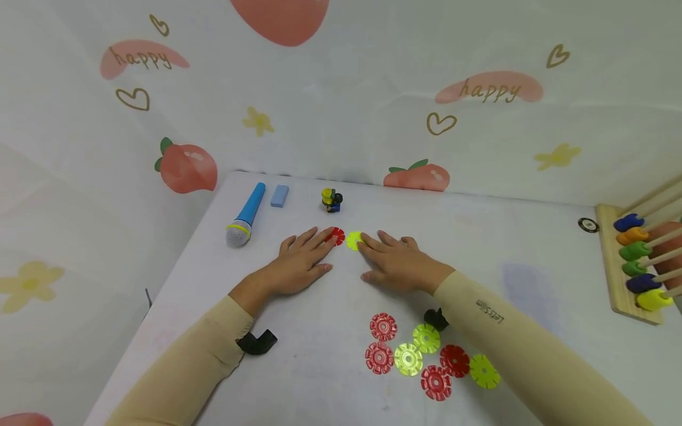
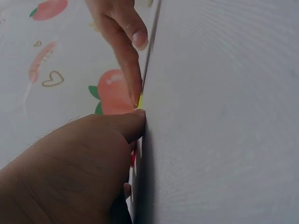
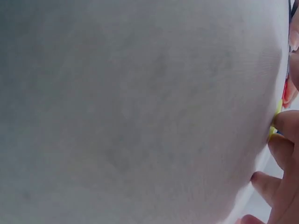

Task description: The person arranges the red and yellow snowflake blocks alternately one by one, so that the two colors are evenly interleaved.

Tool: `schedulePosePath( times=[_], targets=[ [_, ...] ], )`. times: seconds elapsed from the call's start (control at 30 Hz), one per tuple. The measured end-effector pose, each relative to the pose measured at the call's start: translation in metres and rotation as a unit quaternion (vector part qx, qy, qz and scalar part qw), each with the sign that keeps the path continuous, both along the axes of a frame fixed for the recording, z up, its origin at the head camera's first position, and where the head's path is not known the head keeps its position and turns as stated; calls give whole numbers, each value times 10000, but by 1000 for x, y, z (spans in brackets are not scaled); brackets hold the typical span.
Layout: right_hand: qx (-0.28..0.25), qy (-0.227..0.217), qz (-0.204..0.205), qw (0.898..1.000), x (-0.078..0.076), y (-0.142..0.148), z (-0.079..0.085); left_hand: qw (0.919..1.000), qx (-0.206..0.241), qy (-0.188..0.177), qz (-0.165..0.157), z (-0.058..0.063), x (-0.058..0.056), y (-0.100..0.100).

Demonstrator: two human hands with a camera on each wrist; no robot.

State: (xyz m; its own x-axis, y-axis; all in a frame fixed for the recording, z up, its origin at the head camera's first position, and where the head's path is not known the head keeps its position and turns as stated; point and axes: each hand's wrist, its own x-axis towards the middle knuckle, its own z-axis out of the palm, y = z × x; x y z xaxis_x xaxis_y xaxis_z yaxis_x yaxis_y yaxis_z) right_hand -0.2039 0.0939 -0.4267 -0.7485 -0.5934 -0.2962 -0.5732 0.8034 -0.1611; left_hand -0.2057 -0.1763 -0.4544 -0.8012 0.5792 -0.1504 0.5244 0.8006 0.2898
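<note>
Two notched plastic discs lie flat side by side on the white table, a red disc [image 1: 340, 235] and a yellow disc [image 1: 353, 241]. My left hand [image 1: 299, 264] rests palm down with spread fingers, its index fingertip on the red disc and partly covering it. From the other side my right hand [image 1: 398, 262] reaches in, straight fingers touching the yellow disc's right edge. In the left wrist view slivers of the red disc [image 2: 133, 158] and the yellow disc [image 2: 140, 101] show edge-on at the fingertips. Neither hand curls round anything.
Nearer me lie several more red discs [image 1: 379, 357] and yellow discs [image 1: 408, 359], partly beside the right sleeve. Behind the hands are a blue toy microphone [image 1: 249, 212], a blue block [image 1: 279, 196] and a small figure [image 1: 332, 200]. A wooden bead frame [image 1: 613, 260] stands right, near a black round piece [image 1: 588, 225].
</note>
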Motion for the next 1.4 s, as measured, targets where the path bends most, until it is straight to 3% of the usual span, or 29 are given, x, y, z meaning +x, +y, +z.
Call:
schedulePosePath(
  times=[0.3,0.47,0.83,0.97,1.07,1.17,1.3,1.4],
  targets=[
    [234,179,-79,9995,1,-5,0,9999,25,-53,85,2,1,4],
    [281,246,-106,9992,2,-5,-2,10000,42,-81,-23,1,2,4],
    [231,111,-200,9995,6,-7,-2,10000,15,-14,-78,4,4,5],
    [-109,79,-244,9996,4,-4,3,9997,223,-77,16,2,2,5],
    [-871,-1,-402,9954,3,4,15,9988,431,-139,186,1,0,7],
    [-2010,-276,-739,9764,10,20,37,9965,753,-188,317,0,2,11],
    [-3602,-692,-1038,9245,31,47,64,9934,1116,-130,219,3,8,24],
    [-4482,-875,-1042,8835,52,64,71,9941,1076,-18,150,5,13,34]
  ],
)
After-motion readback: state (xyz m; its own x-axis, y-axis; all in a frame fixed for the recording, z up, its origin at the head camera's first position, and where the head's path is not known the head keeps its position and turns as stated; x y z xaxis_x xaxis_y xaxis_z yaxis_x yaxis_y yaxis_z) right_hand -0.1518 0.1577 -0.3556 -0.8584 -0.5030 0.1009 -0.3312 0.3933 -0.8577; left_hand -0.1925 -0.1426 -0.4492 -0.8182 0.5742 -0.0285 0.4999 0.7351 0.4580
